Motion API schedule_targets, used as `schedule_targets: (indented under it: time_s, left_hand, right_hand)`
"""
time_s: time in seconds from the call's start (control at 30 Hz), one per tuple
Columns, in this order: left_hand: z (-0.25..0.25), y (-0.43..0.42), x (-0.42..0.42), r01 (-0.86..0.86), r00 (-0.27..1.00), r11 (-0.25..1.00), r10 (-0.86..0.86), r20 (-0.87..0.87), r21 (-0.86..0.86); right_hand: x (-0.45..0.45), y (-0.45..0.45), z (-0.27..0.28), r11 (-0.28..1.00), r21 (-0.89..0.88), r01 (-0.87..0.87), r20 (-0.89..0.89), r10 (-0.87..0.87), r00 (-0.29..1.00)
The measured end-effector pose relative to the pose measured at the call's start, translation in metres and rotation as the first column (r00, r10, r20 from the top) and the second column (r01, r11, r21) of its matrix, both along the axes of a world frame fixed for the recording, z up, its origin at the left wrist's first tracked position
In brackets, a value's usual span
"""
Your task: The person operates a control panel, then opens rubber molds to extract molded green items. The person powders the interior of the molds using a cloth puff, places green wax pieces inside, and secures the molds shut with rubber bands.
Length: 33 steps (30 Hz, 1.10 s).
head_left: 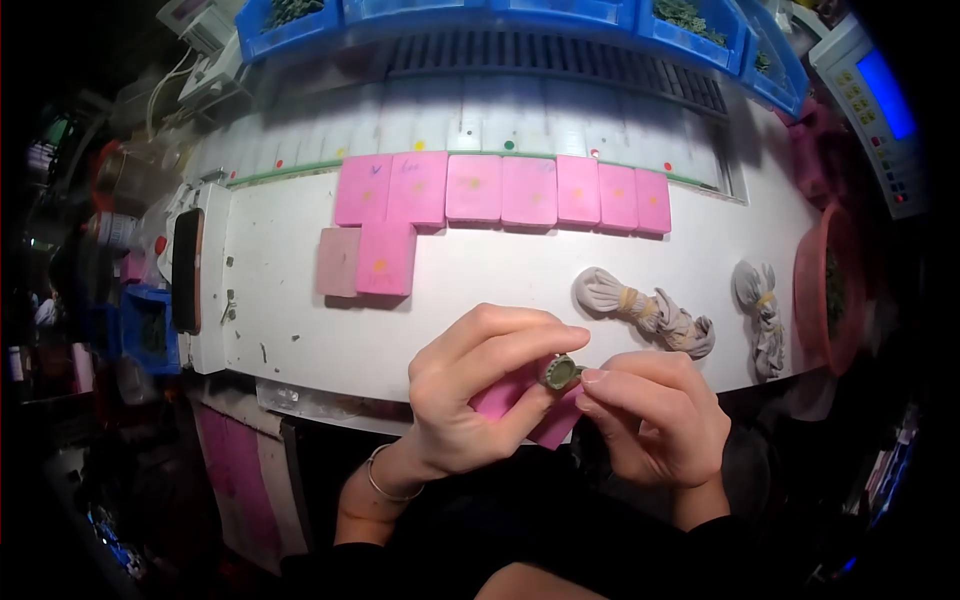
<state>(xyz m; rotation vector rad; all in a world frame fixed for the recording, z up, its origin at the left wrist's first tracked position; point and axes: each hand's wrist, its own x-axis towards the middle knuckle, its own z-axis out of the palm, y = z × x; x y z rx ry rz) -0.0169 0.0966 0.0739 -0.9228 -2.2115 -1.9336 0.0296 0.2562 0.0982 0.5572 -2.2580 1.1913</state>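
My left hand [478, 385] is closed around a pink block [553, 429] near the table's front edge. Between its thumb and fingertips sits a small round dark-green piece [561, 373] with a notched rim and a hollowed face. My right hand [660, 410] is in a pinch, thumb and forefinger together at the right side of the green piece. What lies between those right fingertips is too small to name. Part of the pink block is hidden behind the left fingers.
Several pink blocks [475, 188] stand in a row at mid-table. Two tied grey cloth bundles [645, 312] lie to the right, near a reddish bowl [832, 290]. Blue bins [415, 10] line the back; a phone [187, 270] is at left.
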Motion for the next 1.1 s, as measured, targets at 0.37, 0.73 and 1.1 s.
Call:
schedule_targets:
  time_s: [0.37, 0.73, 1.1]
  left_hand:
    - [-0.014, -0.001, 0.000, 0.044, 0.854, 0.975, -0.150, 0.498, 0.219]
    - [-0.020, -0.015, -0.002, 0.175, 0.902, 0.985, -0.165, 0.400, 0.012]
    - [-0.032, -0.037, -0.001, 0.123, 0.887, 0.992, -0.109, 0.448, -0.002]
  right_hand:
    - [-0.005, 0.003, -0.017, 0.994, 0.094, 0.059, 0.089, -0.067, 0.994]
    - [-0.008, 0.013, -0.032, 0.916, -0.378, -0.137, 0.699, 0.379, 0.606]
    - [-0.007, 0.017, -0.054, 0.814, -0.529, -0.240, 0.834, 0.551, 0.027]
